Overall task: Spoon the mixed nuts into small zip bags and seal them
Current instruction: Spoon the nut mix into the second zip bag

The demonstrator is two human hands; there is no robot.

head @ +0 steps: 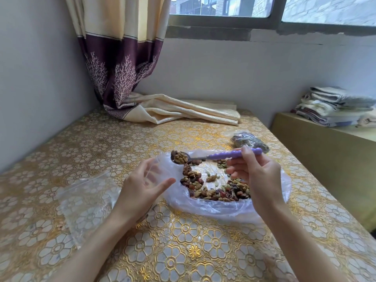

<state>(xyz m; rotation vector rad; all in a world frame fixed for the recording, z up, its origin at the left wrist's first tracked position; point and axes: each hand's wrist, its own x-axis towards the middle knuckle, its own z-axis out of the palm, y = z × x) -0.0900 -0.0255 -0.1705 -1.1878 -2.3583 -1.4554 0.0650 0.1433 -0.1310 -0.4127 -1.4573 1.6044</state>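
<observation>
Purple-handled spoon pinched in right hand, thumb on top of handle, fingers curled beneath; bowl loaded with nuts, mostly walnut pieces, held level above far-left edge of nut pile. Pile spread on clear plastic sheet lying flat on table, arranged in a rough arc with a bare patch in the middle; walnuts, green seeds, dark red dried fruit visible. Left hand holding small clear zip bag just left of the spoon bowl; fingers seen through the film, thumb stretched toward the pile, grip looks loose, exact pinch hard to make out. Bag mouth near the spoon, not touching as far as can be told. Stack of empty zip bags flat on table to the left, apart from the sheet. Filled bag of dark contents beyond the spoon handle, near table's right edge; seal state not readable. Gold floral tablecloth covering table. Cream-and-purple curtain hanging in far-left corner, hem bunched on tabletop. Folded towels on a box at right. No legible brands, labels or writing anywhere.
</observation>
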